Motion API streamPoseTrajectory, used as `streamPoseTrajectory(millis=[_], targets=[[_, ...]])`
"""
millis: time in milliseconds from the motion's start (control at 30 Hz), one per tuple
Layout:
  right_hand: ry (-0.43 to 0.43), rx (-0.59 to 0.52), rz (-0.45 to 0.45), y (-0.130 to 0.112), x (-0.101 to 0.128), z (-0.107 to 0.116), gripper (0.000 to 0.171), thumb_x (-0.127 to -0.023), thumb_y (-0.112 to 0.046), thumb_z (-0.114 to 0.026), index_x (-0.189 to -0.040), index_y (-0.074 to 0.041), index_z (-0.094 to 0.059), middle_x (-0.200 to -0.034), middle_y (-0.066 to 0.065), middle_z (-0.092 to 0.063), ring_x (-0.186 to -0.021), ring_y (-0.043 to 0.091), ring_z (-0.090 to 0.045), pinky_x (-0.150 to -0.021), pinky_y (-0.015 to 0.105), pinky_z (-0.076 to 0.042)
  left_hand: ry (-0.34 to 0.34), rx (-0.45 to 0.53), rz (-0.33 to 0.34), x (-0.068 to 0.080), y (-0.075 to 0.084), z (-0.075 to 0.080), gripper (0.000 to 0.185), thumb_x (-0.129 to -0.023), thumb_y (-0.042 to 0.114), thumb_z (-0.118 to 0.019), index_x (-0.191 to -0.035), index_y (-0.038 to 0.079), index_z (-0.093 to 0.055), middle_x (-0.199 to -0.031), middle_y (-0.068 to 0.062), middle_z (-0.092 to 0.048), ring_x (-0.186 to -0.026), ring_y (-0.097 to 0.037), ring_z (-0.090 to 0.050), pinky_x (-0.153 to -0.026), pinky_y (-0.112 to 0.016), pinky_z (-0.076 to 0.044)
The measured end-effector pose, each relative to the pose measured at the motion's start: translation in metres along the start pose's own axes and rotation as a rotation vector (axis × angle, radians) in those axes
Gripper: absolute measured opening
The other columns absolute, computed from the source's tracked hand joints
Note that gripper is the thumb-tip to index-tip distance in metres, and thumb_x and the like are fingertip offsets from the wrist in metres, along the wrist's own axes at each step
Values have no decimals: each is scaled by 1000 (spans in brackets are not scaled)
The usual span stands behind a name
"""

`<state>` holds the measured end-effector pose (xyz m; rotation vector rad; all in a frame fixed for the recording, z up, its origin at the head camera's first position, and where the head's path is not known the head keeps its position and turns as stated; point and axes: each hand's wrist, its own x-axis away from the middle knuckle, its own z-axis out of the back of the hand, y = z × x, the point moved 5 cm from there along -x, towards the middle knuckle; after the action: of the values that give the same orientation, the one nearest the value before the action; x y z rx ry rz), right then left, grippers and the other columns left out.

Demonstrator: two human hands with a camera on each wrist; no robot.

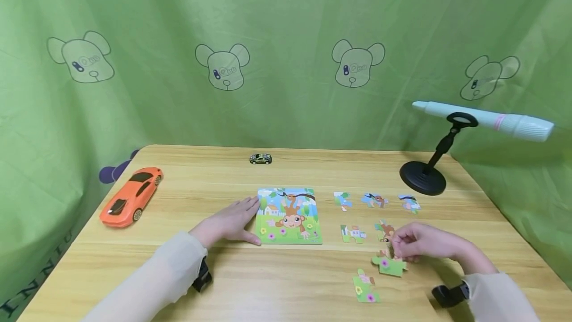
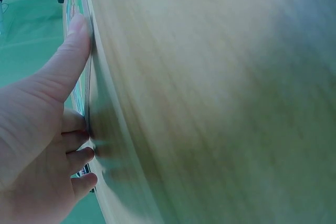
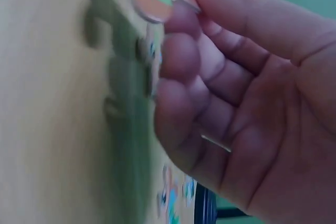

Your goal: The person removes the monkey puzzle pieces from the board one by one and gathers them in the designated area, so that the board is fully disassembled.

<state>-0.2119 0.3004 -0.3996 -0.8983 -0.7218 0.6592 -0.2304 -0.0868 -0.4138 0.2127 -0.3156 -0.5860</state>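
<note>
Pale wooden table (image 1: 286, 282), green printed curtain (image 1: 286, 39) behind. A square cardboard puzzle board with a monkey picture (image 1: 289, 215) lies flat at table centre.

Left hand (image 1: 230, 222): laid flat, fingers straight, released; fingertips and thumb are pressed against the board's 9 o'clock edge. The left wrist view shows the thumb (image 2: 68, 61) along that edge.

Right hand (image 1: 417, 242): fingers curled, pinching a small green jigsaw piece with a purple flower (image 1: 390, 265), which rests on the table at roughly 4 o'clock from the board, well apart from it. In the right wrist view the piece is blurred; the grip itself is plain.

Loose pieces: three in a row at 3 o'clock of the board (image 1: 376, 201), one house piece (image 1: 353, 233) nearer, one green piece (image 1: 365, 289) at 5 o'clock.

Judgement on handling: the piece is best lifted clear by its edges, picture side up, and turned to match the printed picture before being lowered; the board should be kept braced so it is not pushed aside.

Also noted: orange toy car (image 1: 131, 201) at 9 o'clock, small dark toy car (image 1: 260, 159) at 12 o'clock, black stand holding a pale pen-shaped device (image 1: 484, 120) at 2 o'clock.
</note>
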Motion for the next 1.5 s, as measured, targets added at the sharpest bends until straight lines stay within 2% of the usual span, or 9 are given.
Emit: streamPoseTrajectory(millis=[200,267,767,900,1000,1100,1233,1267,1500], targets=[[-57,-56,-24,10,16,-6,13,-90,-3,-54,-78,1,-59,-63,28,-48,-52,5,-46,-57,24,-45,-4,-7,4,0,-1,-1,101,-76,57,-62,-144,-3,-19,-150,-18,-11,-137,-32,-12,-110,-42,-12],[-80,-107,-28,12,18,-8,12,-89,-1,-54,-79,5,-59,-64,30,-45,-54,2,-45,-46,17,-42,-2,-6,5,0,-1,-1,101,-76,58,-62,-144,-4,-19,-150,-18,-12,-137,-32,-12,-110,-42,-12],[-114,-129,-34,21,19,-13,8,-86,1,-55,-80,5,-60,-63,30,-44,-53,2,-45,-44,15,-36,-3,6,5,2,1,1,101,-76,56,-63,-144,-4,-19,-150,-19,-11,-136,-33,-12,-110,-42,-11],[-106,-128,-45,20,19,-11,8,-86,2,-55,-80,6,-59,-59,15,-52,-53,3,-47,-45,15,-39,-3,5,9,2,0,0,101,-75,57,-62,-144,-4,-19,-150,-18,-11,-136,-32,-12,-110,-42,-11],[-79,-87,-40,14,18,-8,7,-85,2,-55,-80,5,-58,-64,-1,-54,-54,3,-47,-43,19,-39,-2,4,11,1,0,-1,101,-75,58,-62,-144,-3,-19,-150,-18,-12,-136,-32,-12,-110,-42,-12],[-34,-20,-8,3,13,-3,6,-86,2,-55,-81,1,-60,-65,-6,-53,-54,2,-47,-51,29,-46,2,1,9,1,-1,-1,102,-75,58,-62,-144,-4,-19,-150,-18,-12,-136,-32,-12,-110,-42,-12],[40,62,64,-14,-2,4,4,-86,0,-59,-89,2,-59,-68,-4,-54,-58,2,-47,-59,30,-49,6,-8,8,0,-1,-1,102,-74,58,-62,-144,-4,-19,-150,-18,-12,-136,-32,-13,-110,-42,-12],[59,81,82,-19,-6,6,8,-86,-1,-59,-92,4,-59,-71,-3,-55,-60,2,-48,-49,25,-46,5,-10,8,0,-2,-1,102,-74,58,-62,-144,-4,-19,-150,-18,-12,-136,-32,-13,-110,-42,-12],[210,263,86,-44,-46,11,18,-87,-11,-64,-100,1,-58,-76,0,-52,-65,9,-47,-55,24,-45,0,-3,10,0,-1,-1,102,-74,58,-62,-144,-3,-19,-150,-17,-12,-136,-31,-13,-110,-42,-12]])
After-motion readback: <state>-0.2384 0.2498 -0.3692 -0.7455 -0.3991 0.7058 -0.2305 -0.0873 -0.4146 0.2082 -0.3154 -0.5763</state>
